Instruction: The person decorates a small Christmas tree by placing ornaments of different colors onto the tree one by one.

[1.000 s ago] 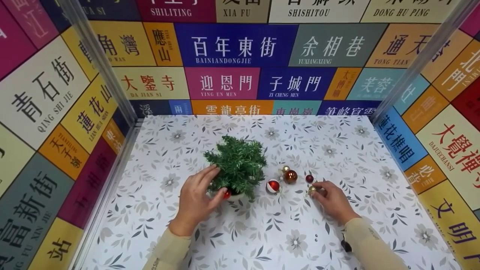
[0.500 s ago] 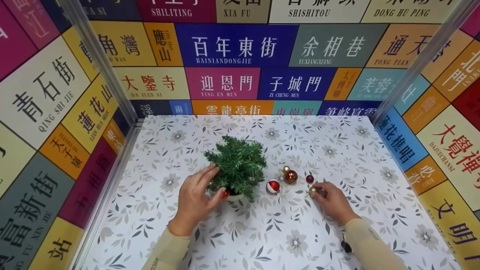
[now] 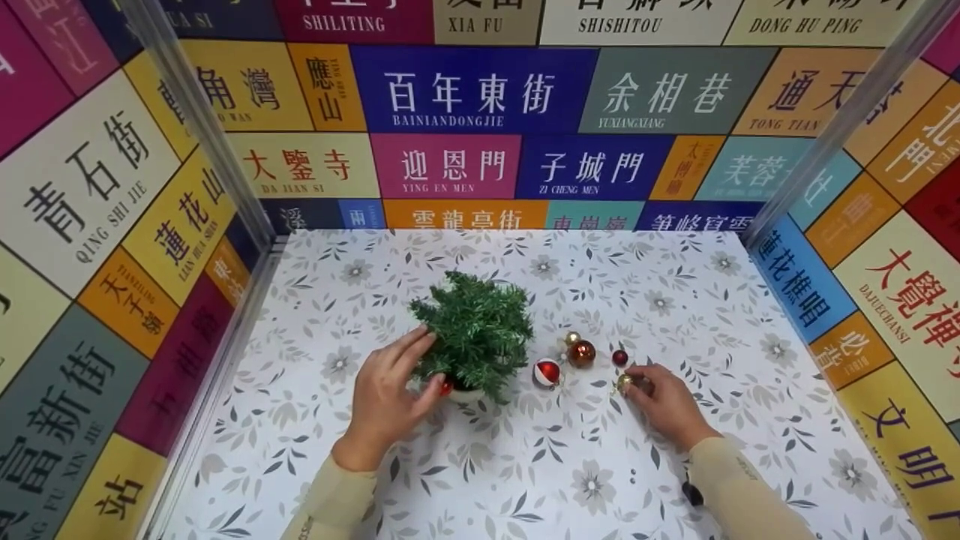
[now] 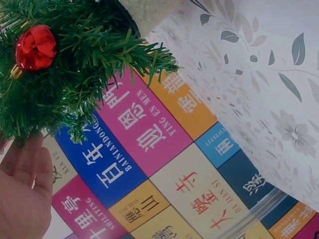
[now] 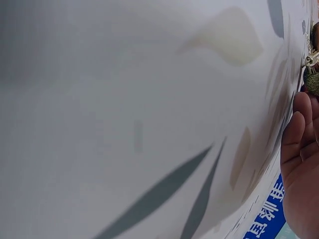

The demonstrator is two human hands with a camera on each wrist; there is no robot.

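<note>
A small artificial Christmas tree stands in a pale pot left of the table's middle. My left hand is at its left side, thumb and fingers spread apart, fingertips at the branches. A shiny red bauble hangs on that side of the tree, close to my thumb in the head view. On the right, my right hand pinches a small gold bauble between thumb and fingers, low over the table. Part of this bauble shows at the fingertips in the right wrist view.
Between tree and right hand lie a red-and-white bauble, a larger copper-brown bauble, a small gold ball and a small dark red bauble. Panels with printed street names enclose the leaf-patterned table at back and sides.
My left hand has shifted slightly left, its thumb drawing back a little from the tree. The right hand has stayed nearly still with the gold bauble.
</note>
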